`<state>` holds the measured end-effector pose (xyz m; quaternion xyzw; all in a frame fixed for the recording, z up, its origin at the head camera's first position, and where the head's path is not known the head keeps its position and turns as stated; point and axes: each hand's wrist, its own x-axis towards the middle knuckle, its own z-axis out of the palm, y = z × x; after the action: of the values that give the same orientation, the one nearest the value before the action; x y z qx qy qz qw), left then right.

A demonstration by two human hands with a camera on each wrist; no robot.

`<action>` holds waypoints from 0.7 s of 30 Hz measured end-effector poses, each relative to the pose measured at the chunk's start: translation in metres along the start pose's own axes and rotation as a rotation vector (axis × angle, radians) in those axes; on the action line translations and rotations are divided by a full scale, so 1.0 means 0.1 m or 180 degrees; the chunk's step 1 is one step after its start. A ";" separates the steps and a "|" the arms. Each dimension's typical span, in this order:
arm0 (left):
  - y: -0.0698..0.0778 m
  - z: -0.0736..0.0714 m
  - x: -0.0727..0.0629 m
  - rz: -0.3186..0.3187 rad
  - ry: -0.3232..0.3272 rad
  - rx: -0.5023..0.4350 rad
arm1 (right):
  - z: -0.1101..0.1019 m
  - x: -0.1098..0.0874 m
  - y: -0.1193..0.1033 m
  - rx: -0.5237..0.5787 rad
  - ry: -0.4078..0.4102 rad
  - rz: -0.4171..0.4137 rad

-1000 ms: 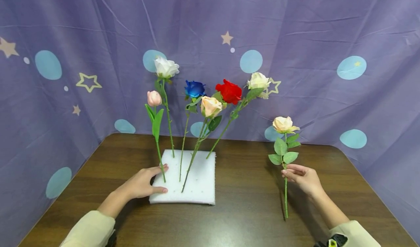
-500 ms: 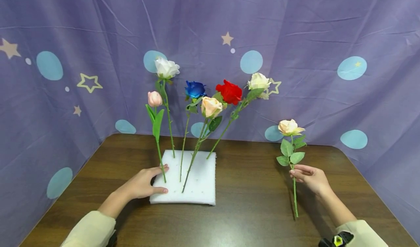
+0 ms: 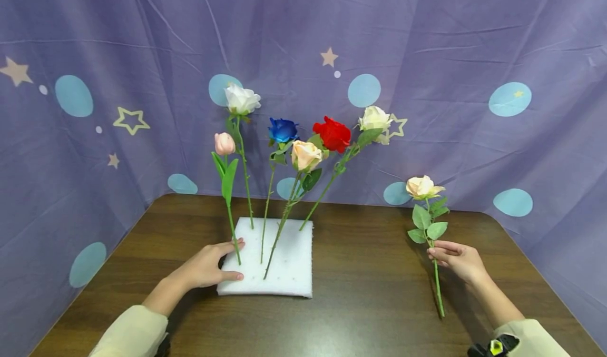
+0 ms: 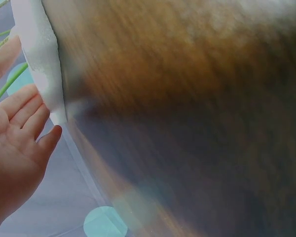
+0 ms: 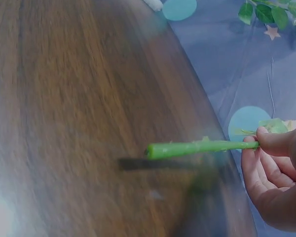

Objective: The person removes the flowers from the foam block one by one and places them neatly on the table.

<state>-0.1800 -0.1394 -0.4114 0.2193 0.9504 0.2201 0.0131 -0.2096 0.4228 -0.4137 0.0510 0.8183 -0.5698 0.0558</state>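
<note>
My left hand (image 3: 208, 265) rests at the left edge of a white foam block (image 3: 296, 254), thumb and fingers spread around the tulip stem. In the left wrist view its straight fingers (image 4: 27, 111) touch the foam's side. Pinched between thumb and fingertips of my right hand (image 3: 459, 262) is a peach rose (image 3: 423, 187), upright and slightly tilted. The lower stem (image 5: 187, 149) hangs over the table in the right wrist view. Standing in the foam are a pink tulip (image 3: 224, 143), white rose (image 3: 242, 100), blue rose (image 3: 283, 130), another peach rose (image 3: 305, 156), red rose (image 3: 333, 134) and cream rose (image 3: 374, 119).
Under everything lies a brown wooden table (image 3: 370, 273) with rounded back corners. A purple curtain (image 3: 294, 25) with stars and blue dots hangs close behind it. Small holes show in the foam's front part. The cream and red roses lean right.
My right hand has moved to the right with the peach rose, whose bloom has sunk slightly and whose stem tilts more. The left hand stays on the foam.
</note>
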 end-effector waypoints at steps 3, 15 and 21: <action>0.00 0.00 0.00 -0.0002 0.0001 0.0013 | -0.06 -0.01 0.02 -0.0126 0.0026 0.0069; 0.03 -0.02 0.00 -0.0050 -0.0040 -0.0010 | -0.25 -0.01 0.08 -0.0292 0.0143 0.0028; 0.02 -0.02 0.00 -0.0056 -0.0034 -0.0017 | -0.33 0.00 0.11 -0.0513 0.0178 0.0079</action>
<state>-0.1798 -0.1384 -0.4091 0.2121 0.9516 0.2214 0.0207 -0.2087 0.4576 -0.4129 0.0724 0.8620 -0.4997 0.0440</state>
